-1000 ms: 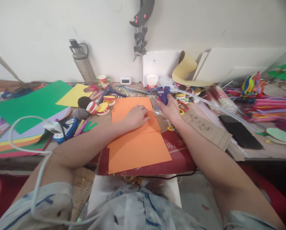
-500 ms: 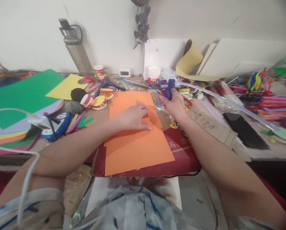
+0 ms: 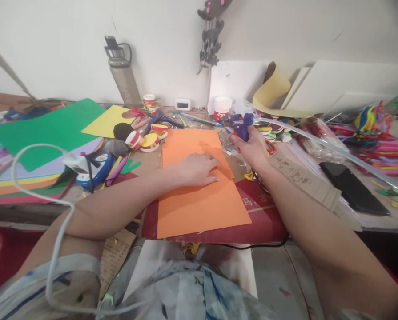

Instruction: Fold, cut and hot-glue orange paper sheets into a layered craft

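Note:
Orange paper sheets (image 3: 199, 213) lie overlapping on a dark red board (image 3: 268, 222) in front of me. My left hand (image 3: 200, 170) rests on the upper part of the orange paper, palm down with its fingers extended. Beyond the paper's right edge, my right hand (image 3: 252, 144) grips a blue hot glue gun (image 3: 241, 124), whose nozzle points left. A long clear glue stick (image 3: 319, 141) sticks out of the gun's back and runs far to the right. Red-handled scissors (image 3: 271, 147) lie partly hidden behind my right hand.
Green paper (image 3: 45, 129) and other coloured sheets are stacked at left, near a blue device (image 3: 97, 171) with a white cable (image 3: 35, 191). Cut paper cups (image 3: 150, 142) sit beyond the orange paper. A bottle (image 3: 123, 80) stands at the wall; a black phone (image 3: 354, 189) lies at right.
The whole view has shifted, so the scene sits further right in the picture. Both hands keep about the same places, the left on the paper and the right around the glue gun.

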The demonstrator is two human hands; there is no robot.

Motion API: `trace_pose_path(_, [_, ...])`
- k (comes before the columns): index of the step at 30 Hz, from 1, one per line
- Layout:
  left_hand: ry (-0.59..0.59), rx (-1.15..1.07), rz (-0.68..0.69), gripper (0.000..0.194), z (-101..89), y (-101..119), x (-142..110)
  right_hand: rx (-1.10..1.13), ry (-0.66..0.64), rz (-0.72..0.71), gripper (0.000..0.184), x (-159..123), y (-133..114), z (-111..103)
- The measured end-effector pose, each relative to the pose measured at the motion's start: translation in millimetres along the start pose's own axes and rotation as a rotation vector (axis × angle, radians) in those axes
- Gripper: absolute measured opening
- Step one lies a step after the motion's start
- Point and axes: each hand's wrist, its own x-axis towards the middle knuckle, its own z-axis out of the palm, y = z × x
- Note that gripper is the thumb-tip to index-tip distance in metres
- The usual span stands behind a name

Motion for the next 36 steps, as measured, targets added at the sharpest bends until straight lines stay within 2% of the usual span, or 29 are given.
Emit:
trace_pose_path(4, [-0.015, 0.018, 0.000, 0.037, 0.7, 5.7, -1.1, 0.002, 0.001, -0.020, 0.030, 1.4, 6.6, 1.7])
trace_pose_path(12, [0.047, 0.096, 0.038, 0.037, 21.3, 8.6, 2.4, 0.004, 0.009, -0.039, 0.033, 2.9, 17.7, 5.9])
trace_pose_path(21, [0.002, 0.016, -0.037, 0.056, 1.7, 18.1, -6.8, 0.010, -0.017, -0.013, 0.027, 1.2, 17.0, 3.0])
trace_pose_path(27, [-0.049, 0.028, -0.062, 0.043, -4.6, 19.6, -7.8, 0.018, -0.025, -0.031, 0.031, -0.2, 14.7, 2.6])
trace_pose_path(31, [-0.030, 0.043, -0.063, 0.031, -2.6, 19.9, -7.6, -0.022, -0.018, -0.046, 0.032, -1.2, 12.8, 1.7])
trace_pose_path(36, [0.001, 0.041, -0.055, 0.029, 1.4, 21.7, -9.4, 0.001, -0.029, -0.012, 0.033, -1.9, 11.1, 1.6])
